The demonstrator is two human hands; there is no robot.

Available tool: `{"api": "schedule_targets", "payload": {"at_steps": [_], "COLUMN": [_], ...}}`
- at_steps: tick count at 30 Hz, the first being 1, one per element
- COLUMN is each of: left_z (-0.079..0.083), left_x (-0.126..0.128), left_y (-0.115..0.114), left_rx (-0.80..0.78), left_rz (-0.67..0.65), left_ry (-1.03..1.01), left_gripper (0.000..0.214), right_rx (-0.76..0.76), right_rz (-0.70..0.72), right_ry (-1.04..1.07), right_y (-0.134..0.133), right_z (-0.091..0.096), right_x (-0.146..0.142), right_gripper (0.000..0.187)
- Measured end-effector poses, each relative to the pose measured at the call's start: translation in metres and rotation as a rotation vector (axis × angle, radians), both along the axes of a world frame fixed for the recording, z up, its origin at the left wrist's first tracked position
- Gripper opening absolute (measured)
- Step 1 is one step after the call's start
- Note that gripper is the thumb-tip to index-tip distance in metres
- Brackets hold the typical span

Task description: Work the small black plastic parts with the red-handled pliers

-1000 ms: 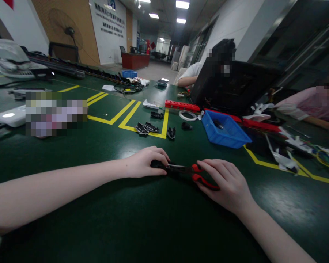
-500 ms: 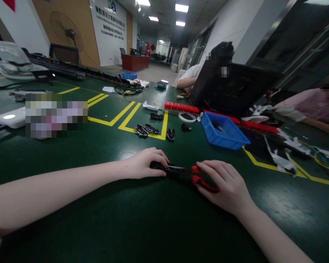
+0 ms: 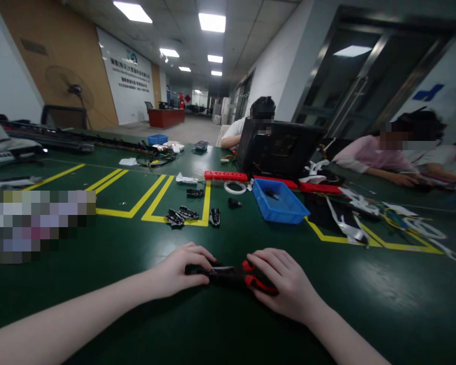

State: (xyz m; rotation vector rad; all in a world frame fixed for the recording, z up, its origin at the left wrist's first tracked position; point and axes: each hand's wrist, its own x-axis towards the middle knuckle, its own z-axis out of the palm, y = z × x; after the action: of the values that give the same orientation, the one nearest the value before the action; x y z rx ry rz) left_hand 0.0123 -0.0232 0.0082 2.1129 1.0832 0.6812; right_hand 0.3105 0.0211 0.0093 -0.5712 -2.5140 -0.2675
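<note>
My right hand (image 3: 287,284) is closed around the red-and-black handles of a pair of pliers (image 3: 261,285), whose dark jaws point left. With thumb and fingers, my left hand (image 3: 180,270) grips a small black part (image 3: 193,269) just above the green table. The plier jaws meet this part at its right end, by the left fingertips; whether they clamp it I cannot tell. Beyond the hands lie several black pieces with metal bits (image 3: 182,215), one more such piece (image 3: 214,217) beside them, and a short black cylindrical part (image 3: 234,203).
A blue tray (image 3: 281,203) with a dark item inside stands behind my right hand. Near it are a white ring of tape (image 3: 234,187) and a red power strip (image 3: 226,176). Cables and white strips (image 3: 349,223) lie at right. Other people sit across the table behind a black case (image 3: 281,147).
The camera view has tilted up and turned right, so everything sits lower and further left. Both hands keep their hold on the black part and the pliers.
</note>
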Motion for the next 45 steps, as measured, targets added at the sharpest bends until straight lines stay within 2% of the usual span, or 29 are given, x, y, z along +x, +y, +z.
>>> {"api": "schedule_targets", "payload": {"at_steps": [3, 8, 13, 18, 28, 32, 40, 45], "left_z": [0.001, -0.001, -0.005, -0.007, -0.012, -0.014, 0.001, 0.002], "left_x": [0.003, 0.004, 0.002, 0.001, 0.002, 0.003, 0.007, 0.006], "left_y": [0.000, 0.003, 0.007, 0.005, -0.002, -0.002, -0.006, -0.007], "left_rx": [-0.059, -0.136, -0.135, -0.104, -0.170, -0.149, -0.114, -0.062], "left_rz": [0.051, 0.034, -0.015, 0.005, 0.084, 0.103, 0.097, 0.071], "left_ry": [-0.013, 0.007, 0.039, 0.029, 0.053, 0.020, -0.023, -0.007], "left_gripper": [0.012, 0.015, 0.016, 0.011, 0.016, 0.017, 0.011, 0.014], "right_rx": [-0.043, -0.116, -0.071, 0.022, -0.011, 0.021, 0.138, 0.130], "right_rz": [0.000, -0.028, 0.002, 0.010, -0.031, -0.037, -0.022, -0.046], "right_ry": [0.008, 0.023, 0.032, -0.017, -0.024, -0.016, 0.029, 0.084], "right_y": [-0.002, -0.004, -0.001, -0.001, -0.012, -0.012, -0.009, -0.008], "right_z": [0.001, 0.005, 0.006, 0.007, 0.008, 0.010, 0.009, 0.006], "right_x": [0.000, 0.001, 0.005, 0.005, 0.000, -0.001, 0.001, 0.001], "right_gripper": [0.046, 0.049, 0.046, 0.046, 0.045, 0.045, 0.047, 0.041]}}
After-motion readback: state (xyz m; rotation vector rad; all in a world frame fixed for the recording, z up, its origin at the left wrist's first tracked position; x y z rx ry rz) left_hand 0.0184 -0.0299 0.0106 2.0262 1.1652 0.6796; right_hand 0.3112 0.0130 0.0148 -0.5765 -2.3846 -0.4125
